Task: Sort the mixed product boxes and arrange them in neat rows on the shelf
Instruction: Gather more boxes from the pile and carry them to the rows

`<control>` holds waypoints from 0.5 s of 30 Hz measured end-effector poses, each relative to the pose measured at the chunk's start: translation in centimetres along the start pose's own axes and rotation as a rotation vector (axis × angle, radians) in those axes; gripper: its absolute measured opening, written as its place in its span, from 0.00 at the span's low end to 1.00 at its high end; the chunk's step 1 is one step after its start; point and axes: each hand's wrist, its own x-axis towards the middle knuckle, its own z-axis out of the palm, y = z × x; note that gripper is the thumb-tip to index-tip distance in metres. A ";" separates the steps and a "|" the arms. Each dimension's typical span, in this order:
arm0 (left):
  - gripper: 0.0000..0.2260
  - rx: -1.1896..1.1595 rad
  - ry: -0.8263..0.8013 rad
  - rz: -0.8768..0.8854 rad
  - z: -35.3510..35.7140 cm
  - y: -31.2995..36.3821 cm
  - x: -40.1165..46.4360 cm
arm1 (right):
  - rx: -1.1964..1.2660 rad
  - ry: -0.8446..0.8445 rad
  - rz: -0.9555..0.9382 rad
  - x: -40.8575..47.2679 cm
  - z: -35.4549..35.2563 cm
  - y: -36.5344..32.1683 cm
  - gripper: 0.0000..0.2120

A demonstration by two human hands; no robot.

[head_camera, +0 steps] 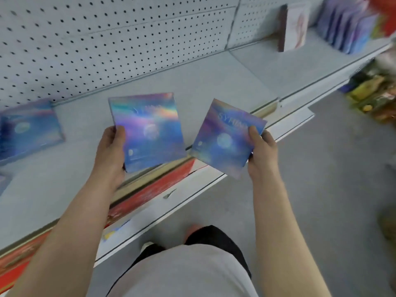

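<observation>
My left hand (111, 151) grips a flat holographic blue box (147, 131) by its left edge, just above the grey shelf (203, 82). My right hand (261, 151) holds a second box (225, 138) of the same design by its right edge, tilted, over the shelf's front lip. The two boxes nearly touch at their lower corners. Another blue box of this kind (30, 129) lies flat at the shelf's left. Far right on the shelf, a pale pink box (294, 28) stands upright, and a row of several blue-purple boxes (347, 26) stands beside it.
A perforated back panel (85, 39) rises behind the shelf. A red price strip (150, 187) runs along the front edge. Colourful goods (372, 97) sit low at the right over the grey floor (321, 179). A corner of another blue box (3, 183) shows at the left edge.
</observation>
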 end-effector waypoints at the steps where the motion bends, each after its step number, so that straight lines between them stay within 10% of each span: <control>1: 0.09 0.018 -0.016 0.008 1.5 -0.1 -0.1 | 0.004 0.020 -0.011 0.4 -1.4 -0.3 0.01; 15: 0.05 0.042 -0.191 0.096 31.5 -3.0 -4.1 | -0.004 0.120 -0.132 14.7 -23.3 -11.5 0.05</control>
